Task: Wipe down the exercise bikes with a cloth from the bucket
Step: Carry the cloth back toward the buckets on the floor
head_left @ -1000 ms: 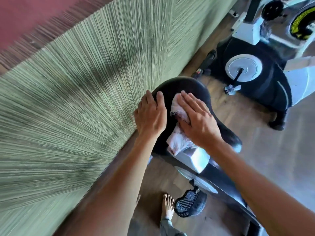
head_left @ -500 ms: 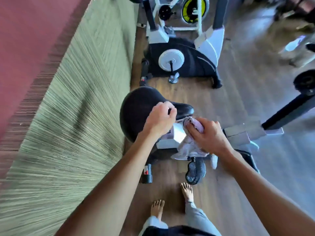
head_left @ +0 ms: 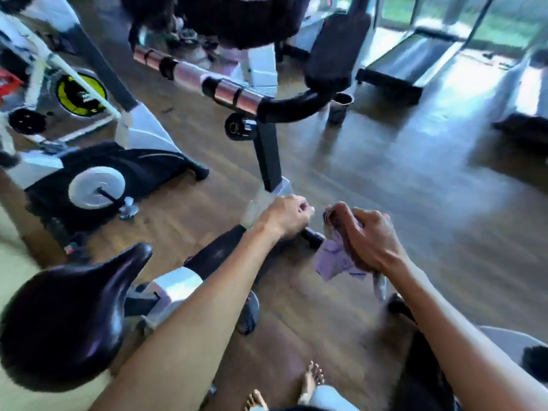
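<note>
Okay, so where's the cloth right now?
In the head view the cloth hangs bunched in the right hand, right of centre, above the wooden floor, beside the left hand near the bike's frame.

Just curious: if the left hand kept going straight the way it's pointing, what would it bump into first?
Probably the right hand holding the cloth; the left hand points toward it, though depth is blurry.
</note>
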`<state>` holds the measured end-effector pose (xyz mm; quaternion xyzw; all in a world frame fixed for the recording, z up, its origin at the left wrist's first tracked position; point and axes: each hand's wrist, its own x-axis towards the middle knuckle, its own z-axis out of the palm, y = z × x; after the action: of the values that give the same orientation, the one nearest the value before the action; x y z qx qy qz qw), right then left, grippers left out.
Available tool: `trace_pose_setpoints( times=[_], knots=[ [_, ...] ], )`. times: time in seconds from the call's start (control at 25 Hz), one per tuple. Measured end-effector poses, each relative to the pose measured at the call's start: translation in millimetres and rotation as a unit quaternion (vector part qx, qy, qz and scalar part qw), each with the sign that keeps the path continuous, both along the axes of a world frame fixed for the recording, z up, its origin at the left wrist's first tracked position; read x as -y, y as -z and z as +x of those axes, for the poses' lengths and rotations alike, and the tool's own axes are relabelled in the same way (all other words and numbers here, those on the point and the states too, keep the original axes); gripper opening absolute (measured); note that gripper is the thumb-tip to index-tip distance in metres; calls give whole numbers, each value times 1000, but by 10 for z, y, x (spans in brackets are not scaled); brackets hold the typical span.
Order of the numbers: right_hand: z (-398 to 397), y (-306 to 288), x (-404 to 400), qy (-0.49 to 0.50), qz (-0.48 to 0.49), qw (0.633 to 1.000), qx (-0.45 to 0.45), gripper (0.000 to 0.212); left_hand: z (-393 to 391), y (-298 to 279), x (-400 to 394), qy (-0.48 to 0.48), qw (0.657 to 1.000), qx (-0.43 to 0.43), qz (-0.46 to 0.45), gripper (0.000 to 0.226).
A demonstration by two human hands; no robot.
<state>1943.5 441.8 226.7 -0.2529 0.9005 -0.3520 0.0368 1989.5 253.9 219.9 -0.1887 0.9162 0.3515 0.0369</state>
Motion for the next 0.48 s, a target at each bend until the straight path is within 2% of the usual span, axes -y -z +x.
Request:
trace_pose_setpoints(
  times=[0.24,0.48],
  knots=[
    [-980,-153,-1132,165,6,986,-36,70,-1417,-253,-1154,137,990,-24,-35,24],
    [-1889,-317,-1725,242,-15,969,-44,61,-2474,-440,-1756,200,977,-30,-74,28]
  ],
)
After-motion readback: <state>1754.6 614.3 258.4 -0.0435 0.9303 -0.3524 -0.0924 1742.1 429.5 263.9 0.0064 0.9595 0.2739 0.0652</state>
